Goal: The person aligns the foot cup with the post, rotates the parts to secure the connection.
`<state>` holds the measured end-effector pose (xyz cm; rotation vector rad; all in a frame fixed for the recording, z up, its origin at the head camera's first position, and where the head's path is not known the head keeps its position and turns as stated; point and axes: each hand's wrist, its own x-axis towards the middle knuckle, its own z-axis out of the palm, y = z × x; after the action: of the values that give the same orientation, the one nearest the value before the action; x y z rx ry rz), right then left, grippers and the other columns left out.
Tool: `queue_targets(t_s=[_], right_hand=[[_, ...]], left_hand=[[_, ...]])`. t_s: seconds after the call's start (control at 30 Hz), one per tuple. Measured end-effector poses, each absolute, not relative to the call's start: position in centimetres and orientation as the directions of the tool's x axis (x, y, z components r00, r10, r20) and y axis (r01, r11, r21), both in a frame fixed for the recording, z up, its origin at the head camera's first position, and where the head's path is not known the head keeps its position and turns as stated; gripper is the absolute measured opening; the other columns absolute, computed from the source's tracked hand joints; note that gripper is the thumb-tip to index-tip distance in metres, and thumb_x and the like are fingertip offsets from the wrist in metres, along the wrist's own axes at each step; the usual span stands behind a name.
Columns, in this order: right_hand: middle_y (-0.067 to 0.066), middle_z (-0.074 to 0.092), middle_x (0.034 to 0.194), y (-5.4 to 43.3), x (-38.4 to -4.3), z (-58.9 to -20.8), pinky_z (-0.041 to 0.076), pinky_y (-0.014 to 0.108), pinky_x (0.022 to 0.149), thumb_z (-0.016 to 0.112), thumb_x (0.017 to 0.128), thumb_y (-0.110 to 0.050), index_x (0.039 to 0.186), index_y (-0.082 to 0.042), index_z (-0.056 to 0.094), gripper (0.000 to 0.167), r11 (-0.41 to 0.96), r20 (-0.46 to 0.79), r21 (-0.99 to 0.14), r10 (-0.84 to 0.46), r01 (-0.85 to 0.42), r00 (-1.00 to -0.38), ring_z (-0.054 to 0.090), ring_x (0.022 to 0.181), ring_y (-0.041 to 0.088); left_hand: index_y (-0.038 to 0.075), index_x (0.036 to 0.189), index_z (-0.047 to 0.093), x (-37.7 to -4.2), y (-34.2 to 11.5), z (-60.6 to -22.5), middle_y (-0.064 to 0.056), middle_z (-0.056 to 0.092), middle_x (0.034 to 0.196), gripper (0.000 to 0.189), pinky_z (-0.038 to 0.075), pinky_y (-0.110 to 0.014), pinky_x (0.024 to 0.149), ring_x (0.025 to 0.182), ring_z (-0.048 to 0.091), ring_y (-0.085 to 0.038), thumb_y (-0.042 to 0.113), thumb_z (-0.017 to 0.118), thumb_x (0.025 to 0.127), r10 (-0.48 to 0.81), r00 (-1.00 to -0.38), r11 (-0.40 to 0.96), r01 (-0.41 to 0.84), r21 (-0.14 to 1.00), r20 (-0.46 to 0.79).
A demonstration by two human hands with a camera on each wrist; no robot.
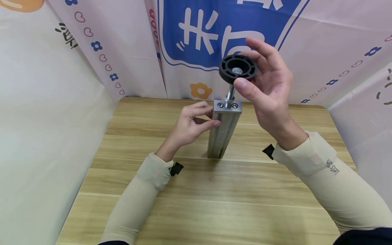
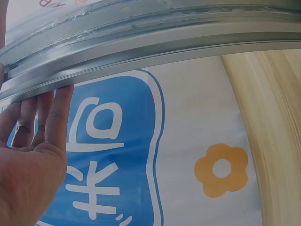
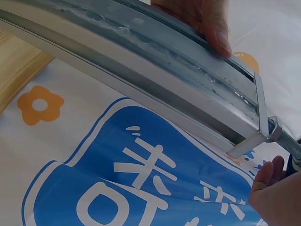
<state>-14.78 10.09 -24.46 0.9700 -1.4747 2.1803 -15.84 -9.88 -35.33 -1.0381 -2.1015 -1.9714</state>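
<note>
Metal post (image 1: 224, 132); table side-edges (image 1: 95, 163) well apart

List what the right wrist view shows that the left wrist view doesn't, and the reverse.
Only the right wrist view shows the end plate, the threaded rod and the right hand.

Only the left wrist view shows the left hand's row of fingers at the bar's lower edge.

Both show the metal bar, part of the left hand, the blue sign, the orange flower and the wooden table.
</note>
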Motion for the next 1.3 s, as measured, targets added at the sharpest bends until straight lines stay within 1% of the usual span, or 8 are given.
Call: queue_targets(t_s=[0.17,0.63,0.7,0.77,0.87,0.97,1.03,1.3], right_hand=[[0.016,0.063,0.122,9.86,-14.8,-24.36,0.061,0.029,0.096,0.096,0.078,-0.03,0.142,0.006,0.053,0.085,-0.355,0.695,-0.689,-0.074,-0.632,-0.716,0.065,0.109,0.026],[0.013,0.052,0.114,9.3,-15.05,-24.35,0.058,0.026,0.09,0.099,0.073,-0.036,0.141,0.006,0.05,0.094,-0.313,0.714,-0.673,-0.038,-0.671,-0.699,0.057,0.101,0.024],[0.013,0.053,0.116,9.3,-15.03,-24.39,0.059,0.026,0.092,0.096,0.077,-0.031,0.142,0.006,0.049,0.088,-0.323,0.716,-0.672,-0.05,-0.667,-0.697,0.058,0.103,0.024],[0.015,0.055,0.121,9.35,-15.02,-24.4,0.061,0.027,0.094,0.089,0.083,-0.024,0.144,0.006,0.048,0.079,-0.342,0.72,-0.668,-0.071,-0.661,-0.69,0.06,0.107,0.026],[0.019,0.057,0.129,9.55,-14.95,-24.39,0.063,0.031,0.099,0.069,0.086,-0.008,0.147,0.004,0.046,0.066,-0.393,0.715,-0.67,-0.112,-0.63,-0.69,0.062,0.115,0.031],[0.022,0.058,0.135,9.8,-14.93,-24.39,0.063,0.034,0.102,0.055,0.085,-0.002,0.15,0.003,0.042,0.067,-0.433,0.708,-0.675,-0.151,-0.598,-0.69,0.062,0.121,0.034],[0.022,0.06,0.136,9.92,-14.97,-24.39,0.062,0.035,0.103,0.052,0.085,0.001,0.152,0.003,0.04,0.068,-0.458,0.704,-0.676,-0.167,-0.578,-0.691,0.062,0.124,0.035],[0.019,0.07,0.128,10.01,-15.24,-24.51,0.061,0.037,0.106,0.053,0.09,0.002,0.153,0.005,0.038,0.065,-0.522,0.712,-0.652,-0.173,-0.55,-0.68,0.067,0.122,0.031]], left_hand=[[-0.012,0.122,0.072,-15.91,-9.86,-35.46,-0.022,0.066,0.102,0.033,0.07,-0.039,0.079,0.092,0.066,-0.013,-0.012,0.076,0.089,0.413,-0.767,-0.056,0.516,0.855,0.49],[-0.011,0.126,0.07,-15.95,-9.92,-35.45,-0.02,0.066,0.102,0.036,0.07,-0.039,0.081,0.093,0.067,-0.014,-0.01,0.076,0.09,0.423,-0.767,-0.048,0.512,0.858,0.482],[-0.011,0.126,0.07,-15.92,-9.94,-35.45,-0.021,0.066,0.102,0.036,0.07,-0.039,0.08,0.093,0.067,-0.013,-0.011,0.076,0.09,0.423,-0.766,-0.053,0.512,0.857,0.484],[-0.012,0.125,0.07,-15.93,-9.95,-35.48,-0.022,0.066,0.102,0.036,0.07,-0.039,0.08,0.093,0.068,-0.013,-0.012,0.075,0.09,0.422,-0.764,-0.06,0.513,0.856,0.487],[-0.013,0.124,0.071,-15.93,-9.93,-35.48,-0.022,0.066,0.101,0.034,0.07,-0.04,0.079,0.092,0.068,-0.012,-0.012,0.075,0.09,0.421,-0.762,-0.068,0.513,0.855,0.491],[-0.013,0.122,0.072,-15.92,-9.9,-35.45,-0.021,0.066,0.101,0.033,0.07,-0.039,0.079,0.092,0.068,-0.012,-0.012,0.075,0.09,0.421,-0.762,-0.071,0.513,0.855,0.492],[-0.013,0.121,0.072,-15.93,-9.88,-35.47,-0.021,0.066,0.101,0.032,0.07,-0.039,0.079,0.092,0.068,-0.012,-0.012,0.075,0.09,0.421,-0.762,-0.072,0.513,0.855,0.493],[-0.014,0.122,0.071,-15.98,-9.83,-35.56,-0.022,0.066,0.101,0.032,0.07,-0.039,0.079,0.092,0.067,-0.012,-0.013,0.074,0.089,0.421,-0.761,-0.078,0.511,0.856,0.493]])
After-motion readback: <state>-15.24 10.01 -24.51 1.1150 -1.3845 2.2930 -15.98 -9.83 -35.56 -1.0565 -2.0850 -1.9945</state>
